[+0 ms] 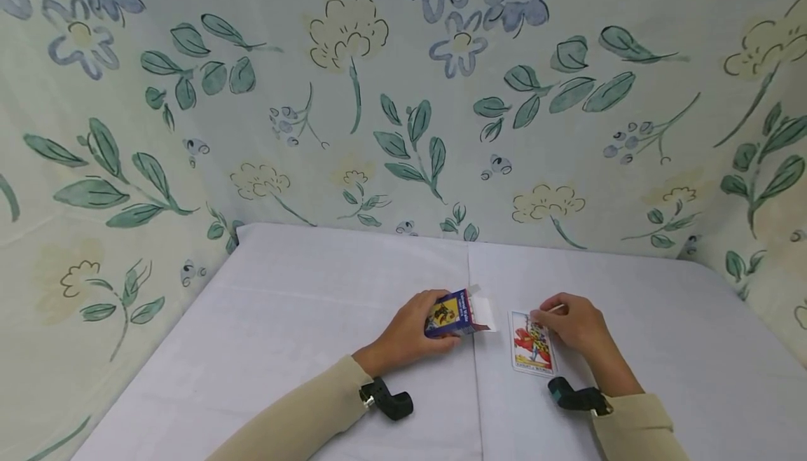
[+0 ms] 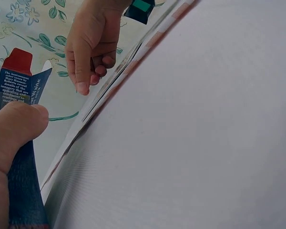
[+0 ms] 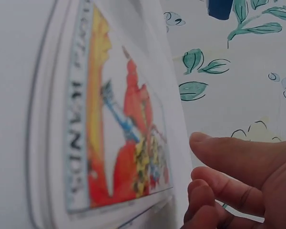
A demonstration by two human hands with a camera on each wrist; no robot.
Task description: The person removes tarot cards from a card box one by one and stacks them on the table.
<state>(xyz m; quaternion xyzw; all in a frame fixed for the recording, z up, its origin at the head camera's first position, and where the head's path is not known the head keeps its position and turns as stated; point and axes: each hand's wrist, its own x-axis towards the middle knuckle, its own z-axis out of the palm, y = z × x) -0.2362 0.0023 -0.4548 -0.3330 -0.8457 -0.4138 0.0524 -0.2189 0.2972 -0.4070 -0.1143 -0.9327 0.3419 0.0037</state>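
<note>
My left hand grips a blue card box with a yellow picture on its front. The box tilts, its lidded end facing right with the flaps unfolded. In the left wrist view the thumb presses on the printed side, beside a red flap. A small stack of tarot cards lies on the white cloth to the right, a red figure face up. In the right wrist view "WANDS" is legible along the top card's edge. My right hand is at the stack's far right corner, fingers loosely bent, a gap between thumb and forefinger.
A white cloth covers the table, with a crease running front to back between the box and the cards. A floral curtain hangs behind and along the sides. Dark cameras sit on both wrists, the right one close to the cards.
</note>
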